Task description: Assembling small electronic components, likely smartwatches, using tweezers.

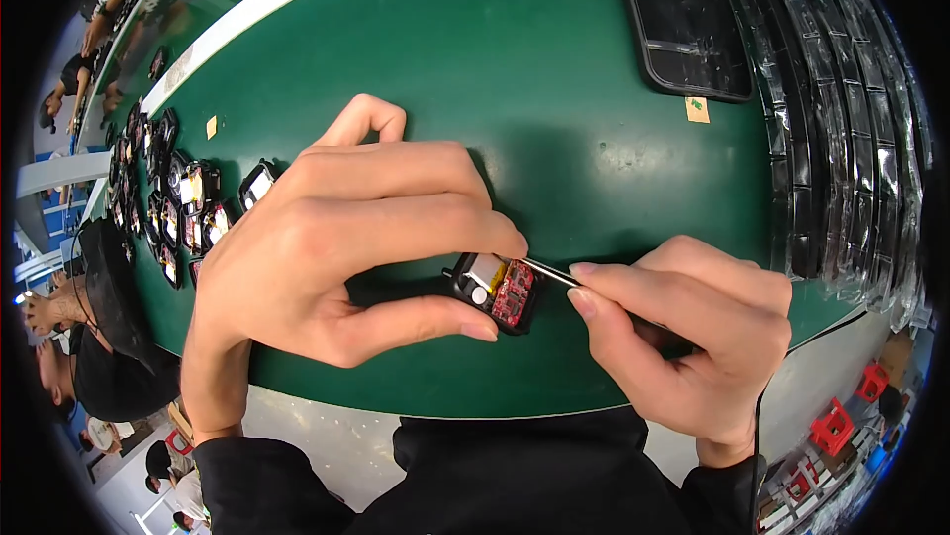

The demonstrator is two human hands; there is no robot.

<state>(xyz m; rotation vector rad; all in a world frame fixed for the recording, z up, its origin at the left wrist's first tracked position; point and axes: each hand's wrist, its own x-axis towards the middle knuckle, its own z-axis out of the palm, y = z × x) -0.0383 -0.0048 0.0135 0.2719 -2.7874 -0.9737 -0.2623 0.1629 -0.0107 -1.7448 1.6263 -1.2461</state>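
Note:
A small black device housing [514, 299] lies on the green table, its inside bare: a red circuit board, a silver and yellow battery and a round white part show. My left hand [356, 228] grips the housing between thumb at its near side and index finger at its far side. Pinched in my right hand [693, 327] is a pair of thin metal tweezers [550, 272]. The tips of the tweezers reach the housing's far right corner, by my left index fingertip, which partly hides them.
Many similar housings [168, 203] are heaped at the left, with one [259, 184] lying apart behind my left hand. A black tray [693, 30] lies at the far right. Stacked clear plastic trays [841, 119] line the right edge. People sit at the left.

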